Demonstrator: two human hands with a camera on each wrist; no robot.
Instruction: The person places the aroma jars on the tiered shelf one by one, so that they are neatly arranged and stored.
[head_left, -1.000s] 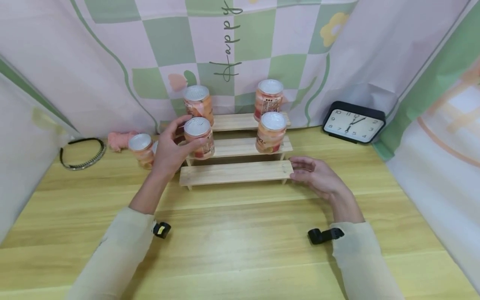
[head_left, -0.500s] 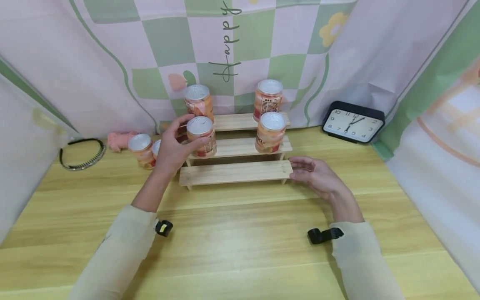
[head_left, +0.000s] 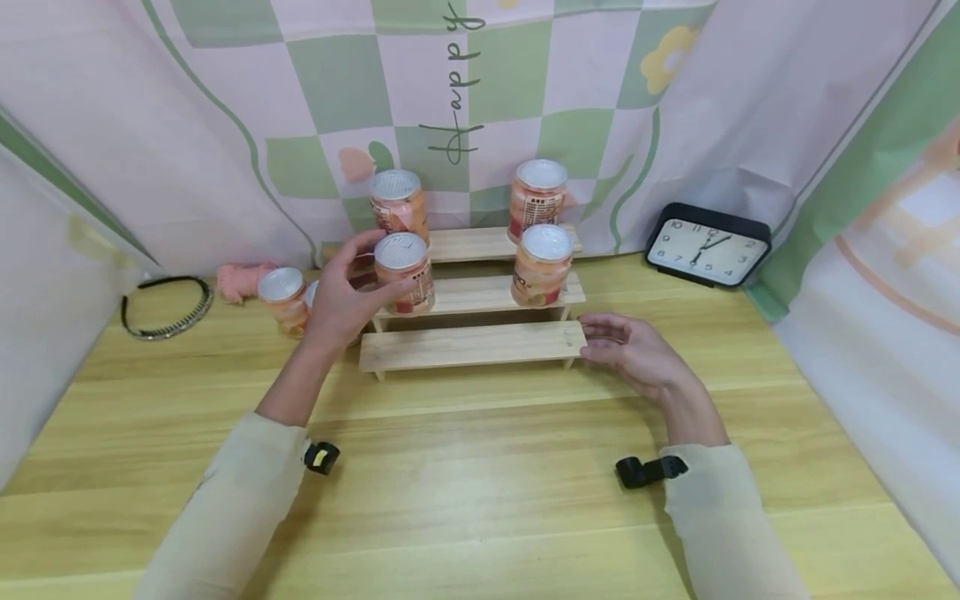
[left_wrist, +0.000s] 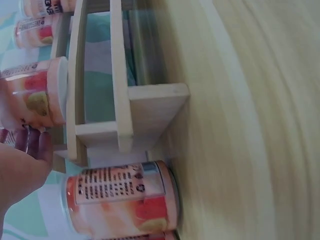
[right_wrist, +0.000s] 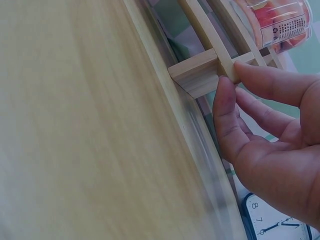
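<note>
My left hand (head_left: 339,302) holds a fruit can (head_left: 405,287) with a silver lid, fingers and thumb around its sides. This can is upright at the left end of the middle step of a three-step wooden shelf (head_left: 468,347). In the left wrist view the can's base (left_wrist: 61,92) is close to the middle board; I cannot tell if its full weight rests there. My right hand (head_left: 636,354) pinches the right end of the lowest board between thumb and finger, plainly seen at the board's corner (right_wrist: 227,65) in the right wrist view.
Similar cans are at the top step's left (head_left: 397,204) and right (head_left: 537,200), and at the middle step's right (head_left: 542,267). Two more cans (head_left: 285,304) stand on the table left of the shelf. A pink bundle (head_left: 243,282), a headband (head_left: 168,310) and a clock (head_left: 707,246) lie around.
My left hand has shifted the held can slightly to the right and back over the middle step. The right hand stays at the lowest board's end.
</note>
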